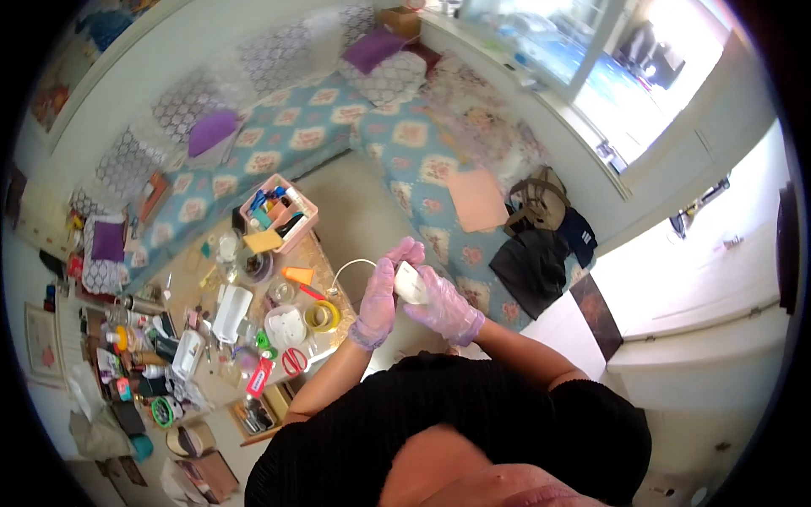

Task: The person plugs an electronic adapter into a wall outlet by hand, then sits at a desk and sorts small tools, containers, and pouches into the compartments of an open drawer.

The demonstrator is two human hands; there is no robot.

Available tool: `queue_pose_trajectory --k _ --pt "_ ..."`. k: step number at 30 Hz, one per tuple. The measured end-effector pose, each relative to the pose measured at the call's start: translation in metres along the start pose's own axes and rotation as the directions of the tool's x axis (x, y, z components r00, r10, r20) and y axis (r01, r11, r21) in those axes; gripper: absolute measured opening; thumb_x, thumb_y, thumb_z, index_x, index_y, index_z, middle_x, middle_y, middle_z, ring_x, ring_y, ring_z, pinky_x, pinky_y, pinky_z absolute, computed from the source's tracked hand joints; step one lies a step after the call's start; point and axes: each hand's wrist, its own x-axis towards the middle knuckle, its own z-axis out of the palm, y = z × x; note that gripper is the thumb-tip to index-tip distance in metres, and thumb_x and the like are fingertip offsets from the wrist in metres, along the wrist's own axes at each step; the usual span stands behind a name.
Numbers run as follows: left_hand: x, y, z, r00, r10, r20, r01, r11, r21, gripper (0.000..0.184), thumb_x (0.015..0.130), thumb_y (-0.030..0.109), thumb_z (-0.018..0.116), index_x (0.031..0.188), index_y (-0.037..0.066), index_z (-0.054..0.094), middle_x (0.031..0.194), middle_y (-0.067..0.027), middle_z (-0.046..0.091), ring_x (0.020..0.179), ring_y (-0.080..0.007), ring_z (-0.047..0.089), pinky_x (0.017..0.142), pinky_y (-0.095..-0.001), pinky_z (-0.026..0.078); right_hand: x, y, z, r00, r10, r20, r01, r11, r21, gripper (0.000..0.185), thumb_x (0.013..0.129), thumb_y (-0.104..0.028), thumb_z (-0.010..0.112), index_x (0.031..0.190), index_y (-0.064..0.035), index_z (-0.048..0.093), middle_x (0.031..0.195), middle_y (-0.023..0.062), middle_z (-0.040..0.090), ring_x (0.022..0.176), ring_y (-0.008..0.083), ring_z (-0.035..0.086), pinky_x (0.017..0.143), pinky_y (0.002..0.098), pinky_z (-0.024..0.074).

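Thin translucent pinkish gloves cover both hands, held up in front of my chest beside the table's right edge. Between them is a small rounded white device (411, 283), its exact kind unclear. My right hand (445, 309) grips it from the right, thumb and fingers around its edge. My left hand (378, 297) cups it from the left, with the fingertips reaching behind its top. A thin white cable (349, 264) curves from the table to behind my left hand; where it ends is hidden.
The cluttered table (325, 245) bears a pink basket (311, 221), yellow tape rolls (322, 317), red scissors (295, 362), an orange-handled tool (297, 275) and white trays (230, 313). A drawer (260, 435) stands open below. A flower-patterned sofa (414, 165) lies beyond, with a black bag (530, 269).
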Motion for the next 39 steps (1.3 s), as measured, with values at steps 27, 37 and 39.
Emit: queue_pose_trajectory --k 27,37,39 --pt "0.101 -0.174 0.362 0.998 -0.024 -0.055 0.018 0.994 -0.111 0.029 0.1 0.026 0.052 0.113 0.002 0.061 0.102 -0.0083 0.067 0.095 -0.0165 0.064 0.086 -0.0291 0.052 -0.278 0.16 -0.291 0.813 0.353 -0.464 -0.237 0.927 0.29 0.058 0.081 -0.007 0.066 0.132 0.0002 0.039 0.11 0.0136 0.055 0.097 0.0207 0.054 0.085 0.0347 0.0475" --pt "0.095 -0.307 0.513 0.764 -0.325 0.558 0.378 0.925 0.022 0.052 0.102 0.029 0.046 0.144 0.004 0.03 0.132 -0.0104 0.052 0.123 -0.0196 0.05 0.106 -0.0333 0.039 -0.397 0.242 -0.371 0.599 0.358 -0.716 -0.25 0.933 0.258 0.056 0.076 -0.011 0.071 0.124 -0.0012 0.045 0.102 0.0159 0.06 0.093 0.0268 0.06 0.081 0.0406 0.0483" --pt "0.081 -0.356 0.52 0.703 -0.351 0.618 0.358 0.926 0.119 0.036 0.1 0.018 0.047 0.131 0.002 0.046 0.12 -0.0087 0.055 0.108 -0.0155 0.055 0.094 -0.0294 0.045 -0.414 0.254 -0.383 0.551 0.225 -0.804 -0.262 0.961 0.09 0.054 0.076 -0.012 0.071 0.123 -0.0024 0.045 0.102 0.0169 0.06 0.091 0.0294 0.061 0.08 0.0419 0.0487"
